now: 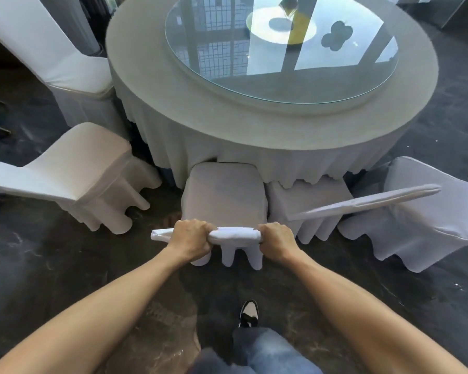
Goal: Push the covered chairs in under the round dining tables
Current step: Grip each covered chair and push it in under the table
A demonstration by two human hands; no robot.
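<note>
A white covered chair [223, 193] stands right in front of me, its seat front touching the skirt of the round dining table [254, 125]. My left hand [191, 240] and my right hand [277, 241] both grip the top edge of its backrest, which I see end-on from above. To its right a second covered chair [308, 201] has its seat partly under the tablecloth. A third chair [92, 171] on the left stands angled, clear of the table.
Another covered chair [430, 214] sits at the far right, and one more [65, 63] at the table's left side. A glass turntable [281, 44] lies on the tabletop. The floor is dark marble. My shoe [249, 313] is behind the held chair.
</note>
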